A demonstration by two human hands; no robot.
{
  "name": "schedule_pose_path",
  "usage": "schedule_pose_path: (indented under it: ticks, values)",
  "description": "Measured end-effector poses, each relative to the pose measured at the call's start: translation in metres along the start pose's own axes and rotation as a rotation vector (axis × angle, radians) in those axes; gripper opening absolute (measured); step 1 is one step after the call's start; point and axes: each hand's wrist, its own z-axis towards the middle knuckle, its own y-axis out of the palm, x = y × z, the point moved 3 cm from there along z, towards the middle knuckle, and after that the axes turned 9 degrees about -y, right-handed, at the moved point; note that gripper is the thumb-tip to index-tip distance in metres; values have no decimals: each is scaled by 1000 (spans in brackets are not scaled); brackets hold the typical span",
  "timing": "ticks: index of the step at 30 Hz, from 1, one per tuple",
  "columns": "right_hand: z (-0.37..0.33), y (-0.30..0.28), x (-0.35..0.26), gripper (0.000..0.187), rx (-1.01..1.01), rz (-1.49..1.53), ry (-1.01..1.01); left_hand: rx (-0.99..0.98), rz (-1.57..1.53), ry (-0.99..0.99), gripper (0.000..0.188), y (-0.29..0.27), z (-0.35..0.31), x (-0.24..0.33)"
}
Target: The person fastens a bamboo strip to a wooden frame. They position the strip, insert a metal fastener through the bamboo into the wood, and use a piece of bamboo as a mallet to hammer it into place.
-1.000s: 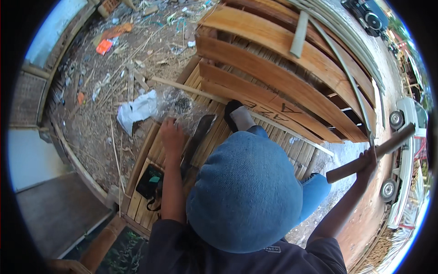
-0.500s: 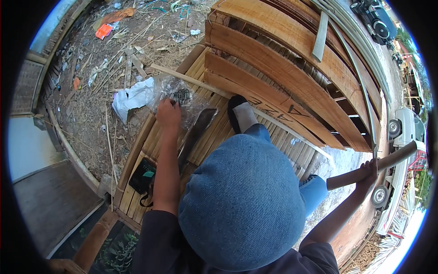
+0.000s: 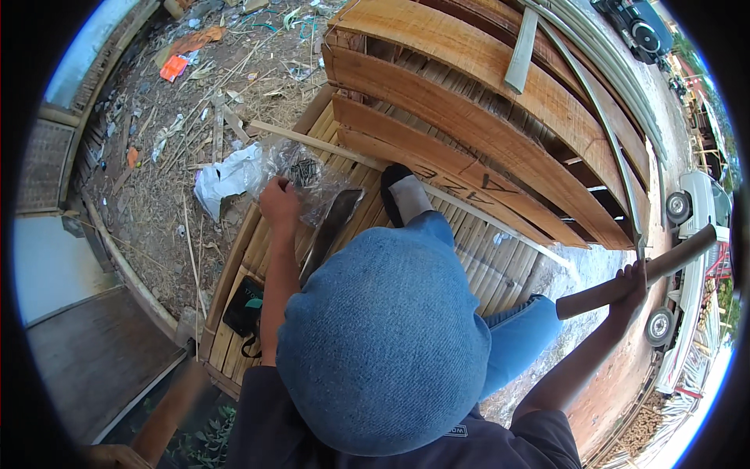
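Left hand [image 3: 280, 202]: while its fingers are pointing to the far side, half bent, it is hovering at the near left part of the plastic bag [image 3: 322, 187]; whether it is holding anything, I cannot tell
Right hand [image 3: 625, 288]: is gripping the round wooden pole [image 3: 680, 254], which is slanting from near left to far right
Bag contents: thin dark pieces [image 3: 305, 170] are showing through the clear, crumpled plastic, too small to make out
White sheet [image 3: 229, 181]: is lying just left of the bag
Counter [image 3: 488, 250]: its bamboo slats are bearing the bag at the left edge
Dark flat piece [image 3: 334, 230]: is lying just right of the left forearm
Phone [image 3: 244, 309]: is resting, black, left of that forearm
Boards [image 3: 461, 117]: are standing on edge in rows at the far side
Wooden strip [image 3: 312, 144]: is running, pale and narrow, along their near side
White truck [image 3: 695, 205]: is standing far right
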Motion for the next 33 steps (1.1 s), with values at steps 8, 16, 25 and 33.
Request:
schedule_pose_path:
  ticks: [8, 16, 25, 33]
  values:
    - [-6, 8, 0, 29, -20, -18, -3, -42, -77, 15, 14, -12, 5, -12]
    - [-15, 9, -4, 27, -10, -15, -10, -66, -153, 151, 22, 0, 30, -30]
    - [-28, 36, -23, 32, -39, 42, -130, -373, -173, 240, 31, 19, 112, -92]
    - [-32, 36, -25, 40, -60, 85, -137, -202, -454, 501, 24, -168, 62, 152]
